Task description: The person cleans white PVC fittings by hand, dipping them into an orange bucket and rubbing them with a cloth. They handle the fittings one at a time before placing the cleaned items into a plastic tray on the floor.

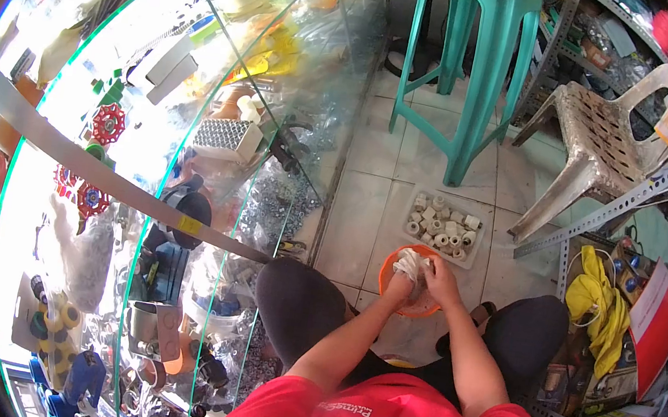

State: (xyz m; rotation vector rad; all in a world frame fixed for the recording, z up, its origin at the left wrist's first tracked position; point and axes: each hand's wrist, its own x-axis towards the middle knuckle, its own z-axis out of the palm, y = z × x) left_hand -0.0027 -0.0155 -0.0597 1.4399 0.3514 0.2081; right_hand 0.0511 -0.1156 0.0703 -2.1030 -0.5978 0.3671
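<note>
Honestly, I'd keep that pale cloth [410,262] low over the orange bowl [386,274] so any drips stay in, left hand [400,288] against it and right hand [442,284] curled beside it, though I can't tell whether either's fingers are pinching anything.

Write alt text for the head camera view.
The left hand and right hand meet at a whitish cloth over an orange bowl, between the person's knees. Beyond: a clear tray of whitish fittings. Glass display case at left; green stool and worn chair ahead.
</note>
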